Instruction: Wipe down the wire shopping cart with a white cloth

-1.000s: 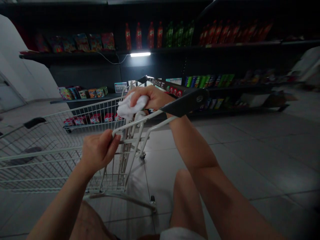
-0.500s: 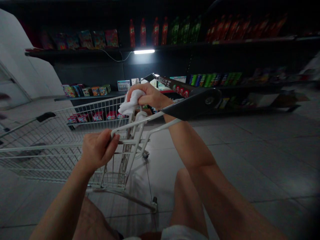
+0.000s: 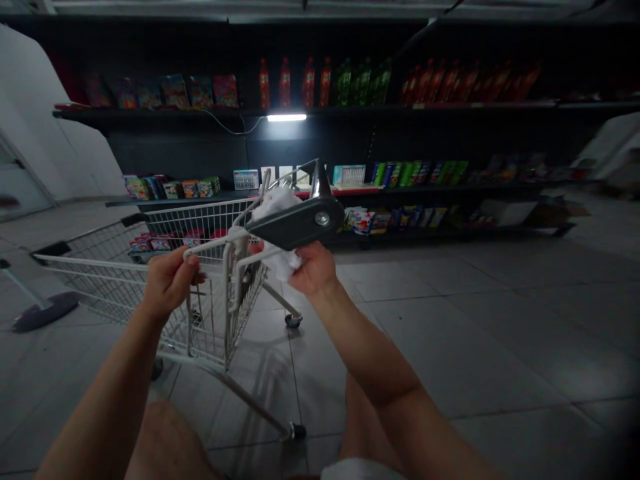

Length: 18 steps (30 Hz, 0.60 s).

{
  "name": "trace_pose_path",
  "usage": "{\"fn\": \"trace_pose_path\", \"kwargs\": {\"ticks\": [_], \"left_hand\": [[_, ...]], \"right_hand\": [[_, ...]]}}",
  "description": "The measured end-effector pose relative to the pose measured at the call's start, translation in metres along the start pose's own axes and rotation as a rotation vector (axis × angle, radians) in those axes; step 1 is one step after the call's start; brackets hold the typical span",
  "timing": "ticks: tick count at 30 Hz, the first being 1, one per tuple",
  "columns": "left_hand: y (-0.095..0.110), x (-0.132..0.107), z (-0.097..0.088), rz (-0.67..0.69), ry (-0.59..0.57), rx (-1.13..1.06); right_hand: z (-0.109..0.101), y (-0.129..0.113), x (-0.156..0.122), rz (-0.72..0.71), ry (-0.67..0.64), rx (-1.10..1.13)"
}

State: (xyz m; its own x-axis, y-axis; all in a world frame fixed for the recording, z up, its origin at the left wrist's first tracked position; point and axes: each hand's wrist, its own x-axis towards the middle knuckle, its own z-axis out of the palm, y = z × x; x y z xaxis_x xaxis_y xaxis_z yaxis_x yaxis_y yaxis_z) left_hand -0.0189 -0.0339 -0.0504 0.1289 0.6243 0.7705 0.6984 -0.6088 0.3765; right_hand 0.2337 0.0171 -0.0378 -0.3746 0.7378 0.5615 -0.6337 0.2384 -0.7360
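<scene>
A wire shopping cart (image 3: 210, 320) stands in front of me, its handle end toward the right. My left hand (image 3: 173, 280) is closed around the cart's pale metal frame near the rear top corner. My right hand (image 3: 317, 268) holds a crumpled white cloth (image 3: 284, 264) just below the dark plastic handle bracket (image 3: 300, 223). Some of the cloth also shows above the bracket, against the frame tubes. The bracket hides part of the cloth and some of my right fingers.
Dark shelves (image 3: 190, 150) run along the far side with red bottles (image 3: 285, 85), green bottles (image 3: 364, 83) and several packets. A lit tube lamp (image 3: 287, 118) hangs under one shelf. On the left floor lies a stand's dark base (image 3: 46, 312). Tiled floor (image 3: 450, 347) extends to the right.
The cart has turned, so its handle bar now points away from me. My right hand and the cloth have moved down, from above the frame to beneath the bracket. My left hand keeps its grip.
</scene>
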Motion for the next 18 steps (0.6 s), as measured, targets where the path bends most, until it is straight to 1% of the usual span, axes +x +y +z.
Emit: {"fn": "trace_pose_path", "kwargs": {"ticks": [2, 3, 5, 7, 8, 9, 10, 11, 12, 13, 14, 15, 16, 17, 18], "left_hand": [[-0.008, 0.002, -0.004, 0.017, 0.013, 0.009], [-0.008, 0.004, -0.007, 0.038, 0.019, 0.017], [0.002, 0.01, -0.012, 0.105, 0.035, 0.028], [0.024, 0.021, -0.015, 0.189, 0.044, 0.044], [0.039, 0.027, -0.017, 0.227, 0.05, 0.061], [0.053, 0.033, -0.017, 0.222, 0.013, 0.136], [0.067, 0.04, -0.017, 0.205, -0.021, 0.261], [0.077, 0.045, -0.016, 0.158, -0.031, 0.356], [0.084, 0.049, -0.015, 0.123, -0.04, 0.412], [0.086, 0.052, -0.014, 0.103, -0.03, 0.432], [0.085, 0.054, -0.013, 0.096, -0.003, 0.415], [0.079, 0.055, -0.012, 0.102, 0.033, 0.376], [0.072, 0.055, -0.011, 0.114, 0.074, 0.328], [0.063, 0.055, -0.011, 0.124, 0.11, 0.283], [0.055, 0.055, -0.011, 0.129, 0.134, 0.246]], "right_hand": [[-0.011, 0.004, -0.016, -0.023, 0.06, -0.013], [-0.018, 0.003, -0.02, -0.058, 0.107, -0.04], [-0.032, -0.006, -0.02, -0.203, 0.228, -0.187], [-0.039, -0.02, -0.013, -0.422, 0.351, -0.457], [-0.038, -0.028, -0.009, -0.544, 0.405, -0.592], [-0.035, -0.036, -0.005, -0.67, 0.457, -0.696], [-0.03, -0.044, -0.004, -0.804, 0.516, -0.756], [-0.022, -0.052, -0.004, -0.948, 0.584, -0.771], [-0.013, -0.059, -0.006, -1.087, 0.643, -0.759], [-0.003, -0.066, -0.008, -1.198, 0.651, -0.758], [0.007, -0.072, -0.01, -1.268, 0.569, -0.8], [0.014, -0.078, -0.009, -1.285, 0.396, -0.878], [0.02, -0.082, -0.006, -1.247, 0.159, -0.967], [0.023, -0.086, 0.0, -1.171, -0.094, -1.037], [0.021, -0.089, 0.01, -1.083, -0.303, -1.082]]}}
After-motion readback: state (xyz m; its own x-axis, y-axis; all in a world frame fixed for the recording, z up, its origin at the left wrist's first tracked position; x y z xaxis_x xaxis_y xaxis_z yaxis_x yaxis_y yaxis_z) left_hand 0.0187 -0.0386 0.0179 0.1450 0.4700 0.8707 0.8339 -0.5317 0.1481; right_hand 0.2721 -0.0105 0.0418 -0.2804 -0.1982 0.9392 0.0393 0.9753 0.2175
